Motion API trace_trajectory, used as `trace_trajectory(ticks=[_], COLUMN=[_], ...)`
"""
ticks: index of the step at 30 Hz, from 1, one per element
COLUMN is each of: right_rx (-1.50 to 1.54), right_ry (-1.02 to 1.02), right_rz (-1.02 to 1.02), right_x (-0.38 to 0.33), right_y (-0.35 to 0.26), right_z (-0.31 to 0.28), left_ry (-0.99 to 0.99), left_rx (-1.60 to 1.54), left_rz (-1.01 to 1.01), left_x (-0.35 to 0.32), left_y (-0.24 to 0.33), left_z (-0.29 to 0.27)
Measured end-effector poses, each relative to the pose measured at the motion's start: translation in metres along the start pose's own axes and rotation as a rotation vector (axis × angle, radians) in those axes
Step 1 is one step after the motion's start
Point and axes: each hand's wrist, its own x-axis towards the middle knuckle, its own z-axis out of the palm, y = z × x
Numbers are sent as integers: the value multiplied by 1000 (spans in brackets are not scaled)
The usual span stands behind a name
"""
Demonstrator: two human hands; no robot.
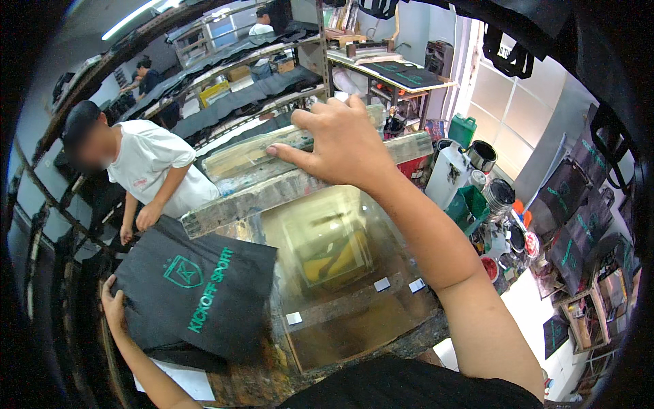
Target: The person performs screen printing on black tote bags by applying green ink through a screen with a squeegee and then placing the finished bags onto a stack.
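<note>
From where I'm watching, the black printed bag (197, 290) lies flat just left of the glass printing table (354, 300). My left hand (112, 307) pinches its near-left edge; my right hand (337, 140) grips the raised wooden screen frame (272, 184) beyond it. I'd hold the frame high and slide the bag off flat, no smearing.

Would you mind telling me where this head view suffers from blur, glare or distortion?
Head view: the fisheye bends the shelf rails toward the dark rim; the right hand on the wooden frame is sharp, the screen mesh beneath looks motion-blurred; the window glares pale.
</note>
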Motion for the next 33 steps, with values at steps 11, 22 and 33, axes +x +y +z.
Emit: trace_trajectory(ticks=[11, 22, 33], right_rx=[20, 52, 41], right_ry=[-33, -12, 11], right_rz=[36, 25, 18], right_x=[-9, -6, -9], right_y=[1, -2, -3], right_z=[2, -2, -2], left_ry=[495, -459, 71], left_rx=[464, 164, 281], left_rz=[374, 432, 374], left_x=[-80, -375, -296], left_y=[-6, 155, 133], left_z=[117, 333, 205])
